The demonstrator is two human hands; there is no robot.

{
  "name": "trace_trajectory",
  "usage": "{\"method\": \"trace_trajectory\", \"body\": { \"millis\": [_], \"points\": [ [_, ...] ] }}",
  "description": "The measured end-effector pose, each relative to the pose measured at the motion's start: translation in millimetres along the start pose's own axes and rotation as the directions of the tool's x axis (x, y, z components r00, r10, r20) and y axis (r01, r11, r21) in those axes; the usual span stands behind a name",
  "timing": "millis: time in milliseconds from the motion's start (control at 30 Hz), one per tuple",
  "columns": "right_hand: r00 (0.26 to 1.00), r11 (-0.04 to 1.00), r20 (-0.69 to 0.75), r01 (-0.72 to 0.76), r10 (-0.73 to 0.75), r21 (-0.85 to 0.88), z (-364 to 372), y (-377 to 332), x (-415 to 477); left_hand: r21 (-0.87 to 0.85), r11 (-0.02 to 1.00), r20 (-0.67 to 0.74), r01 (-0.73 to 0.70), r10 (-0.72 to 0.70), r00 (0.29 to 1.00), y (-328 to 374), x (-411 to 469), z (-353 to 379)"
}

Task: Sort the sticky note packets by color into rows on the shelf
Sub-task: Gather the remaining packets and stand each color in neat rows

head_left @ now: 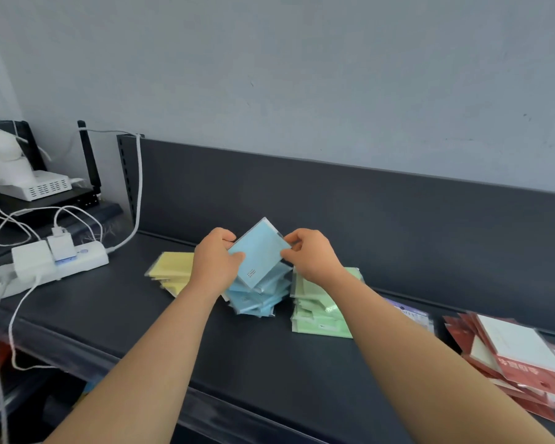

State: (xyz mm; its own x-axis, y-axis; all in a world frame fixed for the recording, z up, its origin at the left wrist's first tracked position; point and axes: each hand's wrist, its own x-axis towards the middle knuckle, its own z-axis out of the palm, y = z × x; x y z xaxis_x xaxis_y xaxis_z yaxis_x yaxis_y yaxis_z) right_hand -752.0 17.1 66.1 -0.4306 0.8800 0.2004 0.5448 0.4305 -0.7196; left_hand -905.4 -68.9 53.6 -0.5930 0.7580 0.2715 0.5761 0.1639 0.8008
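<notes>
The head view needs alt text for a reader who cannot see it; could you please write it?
The left hand and right hand pinch a tilted blue packet above the blue pile on a dark shelf. A yellow pile lies left of it, a green pile right. Red packets lie far right, a power strip far left.

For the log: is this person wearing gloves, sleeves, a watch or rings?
Nothing worn is visible. The left hand and right hand are ungloved, no rings showing; the left forearm and right forearm are bare to the frame edge, without sleeves, watch or bracelet.
</notes>
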Motion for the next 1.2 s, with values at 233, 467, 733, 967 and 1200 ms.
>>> {"method": "trace_trajectory", "body": {
  "millis": [233, 467, 733, 967, 1200],
  "points": [
    [0.999, 0.906, 0.041, 0.018, 0.000, -0.423, 16, 2, 13, 0.230, 0.972, 0.061, -0.048, 0.035, 0.998, -16, 14, 14],
    [0.993, 0.854, -0.029, 0.081, -0.112, -0.515, 9, 7, -2, 0.468, 0.862, 0.095, -0.195, 0.170, 0.981, -19, 3, 17],
    [0.977, 0.903, -0.167, 0.052, -0.135, -0.425, -38, 30, -62, 0.322, 0.859, 0.094, -0.398, 0.390, 0.916, 26, -43, 40],
    [0.971, 0.863, -0.235, -0.088, -0.036, -0.497, -95, 81, -131, 0.188, 0.786, 0.213, -0.589, 0.553, 0.806, 71, -101, 96],
    [0.934, 0.814, -0.356, -0.237, 0.041, -0.530, -164, 136, -209, 0.029, 0.710, 0.285, -0.704, 0.669, 0.687, 132, -170, 159]
  ]
}}
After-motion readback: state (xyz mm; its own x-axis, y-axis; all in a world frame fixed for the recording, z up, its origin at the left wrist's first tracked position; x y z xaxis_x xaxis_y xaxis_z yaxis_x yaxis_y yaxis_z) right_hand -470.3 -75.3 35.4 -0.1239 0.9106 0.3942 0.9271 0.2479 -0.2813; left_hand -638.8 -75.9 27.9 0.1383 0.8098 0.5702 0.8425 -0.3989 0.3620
